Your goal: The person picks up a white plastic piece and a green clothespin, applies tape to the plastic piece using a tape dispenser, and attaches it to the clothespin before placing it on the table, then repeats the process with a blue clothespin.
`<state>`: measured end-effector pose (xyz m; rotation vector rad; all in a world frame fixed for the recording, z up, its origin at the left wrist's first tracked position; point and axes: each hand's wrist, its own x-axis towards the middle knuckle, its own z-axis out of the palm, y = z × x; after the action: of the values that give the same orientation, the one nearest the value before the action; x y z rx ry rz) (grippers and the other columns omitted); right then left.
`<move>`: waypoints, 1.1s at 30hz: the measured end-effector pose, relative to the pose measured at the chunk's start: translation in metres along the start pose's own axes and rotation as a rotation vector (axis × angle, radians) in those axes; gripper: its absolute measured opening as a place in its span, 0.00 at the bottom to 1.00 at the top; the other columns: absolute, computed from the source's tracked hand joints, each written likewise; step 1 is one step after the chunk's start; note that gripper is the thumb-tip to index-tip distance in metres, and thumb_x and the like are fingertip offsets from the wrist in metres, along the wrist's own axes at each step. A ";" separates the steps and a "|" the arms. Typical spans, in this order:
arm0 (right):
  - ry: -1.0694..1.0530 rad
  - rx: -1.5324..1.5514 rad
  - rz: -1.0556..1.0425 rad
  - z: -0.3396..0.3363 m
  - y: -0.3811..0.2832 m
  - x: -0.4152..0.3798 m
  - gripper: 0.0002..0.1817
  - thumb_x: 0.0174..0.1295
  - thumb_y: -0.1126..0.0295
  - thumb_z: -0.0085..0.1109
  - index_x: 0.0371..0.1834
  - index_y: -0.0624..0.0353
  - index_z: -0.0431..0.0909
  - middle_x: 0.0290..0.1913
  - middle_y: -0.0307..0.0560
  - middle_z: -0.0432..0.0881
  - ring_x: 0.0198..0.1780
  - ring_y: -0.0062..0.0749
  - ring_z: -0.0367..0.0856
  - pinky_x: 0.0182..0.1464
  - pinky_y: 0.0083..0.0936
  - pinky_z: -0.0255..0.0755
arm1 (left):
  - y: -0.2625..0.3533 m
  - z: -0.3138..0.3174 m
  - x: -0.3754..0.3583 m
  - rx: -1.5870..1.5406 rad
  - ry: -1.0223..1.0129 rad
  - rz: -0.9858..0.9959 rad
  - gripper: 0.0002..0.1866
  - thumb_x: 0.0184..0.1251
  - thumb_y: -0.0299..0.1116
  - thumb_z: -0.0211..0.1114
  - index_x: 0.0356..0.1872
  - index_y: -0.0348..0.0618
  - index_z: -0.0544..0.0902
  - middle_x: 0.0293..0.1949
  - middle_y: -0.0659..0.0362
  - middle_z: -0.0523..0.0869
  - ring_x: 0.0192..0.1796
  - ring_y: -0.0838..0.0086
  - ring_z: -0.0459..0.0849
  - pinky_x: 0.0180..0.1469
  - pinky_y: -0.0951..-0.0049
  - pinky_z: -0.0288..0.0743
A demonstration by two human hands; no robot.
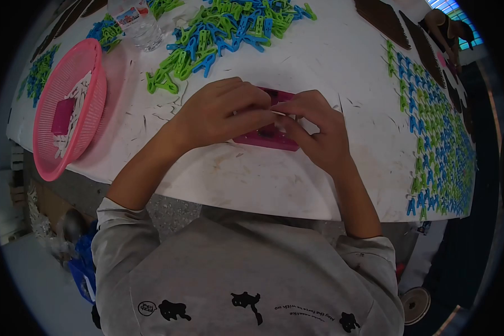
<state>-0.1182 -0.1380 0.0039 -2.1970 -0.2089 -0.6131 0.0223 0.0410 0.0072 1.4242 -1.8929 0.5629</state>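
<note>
both hands (274, 117) grip a pink tray (269, 137).

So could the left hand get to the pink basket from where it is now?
Probably yes. The left hand rests on the magenta block with the right hand, and the pink basket sits on that same side with only bare white table between them.

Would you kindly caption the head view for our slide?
Both hands, left and right, grip a magenta block beside piled clips and pink basket.
</note>
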 end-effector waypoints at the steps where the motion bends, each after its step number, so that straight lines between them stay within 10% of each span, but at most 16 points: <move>1: -0.006 0.000 0.001 0.000 0.003 0.000 0.10 0.54 0.74 0.68 0.40 0.57 0.85 0.35 0.42 0.85 0.38 0.31 0.79 0.40 0.26 0.73 | 0.002 -0.001 0.000 -0.053 -0.033 -0.029 0.13 0.53 0.24 0.70 0.42 0.42 0.86 0.38 0.58 0.84 0.37 0.68 0.83 0.34 0.73 0.75; 17: 0.158 -0.230 -0.153 -0.006 0.011 0.002 0.13 0.47 0.80 0.69 0.38 0.56 0.87 0.35 0.40 0.84 0.41 0.32 0.78 0.42 0.26 0.73 | 0.024 0.027 -0.010 -0.629 0.360 -0.601 0.16 0.57 0.11 0.66 0.46 0.32 0.79 0.45 0.51 0.83 0.49 0.67 0.85 0.50 0.69 0.81; 33: 0.134 -0.159 -0.081 0.003 0.017 0.000 0.13 0.45 0.83 0.70 0.36 0.59 0.84 0.36 0.42 0.86 0.42 0.35 0.80 0.46 0.28 0.74 | 0.010 0.028 -0.004 -0.248 0.293 -0.384 0.14 0.57 0.20 0.69 0.45 0.44 0.86 0.43 0.58 0.87 0.41 0.72 0.88 0.38 0.77 0.83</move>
<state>-0.1112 -0.1468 -0.0098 -2.2970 -0.1851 -0.8451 0.0064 0.0270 -0.0140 1.4059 -1.3635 0.3161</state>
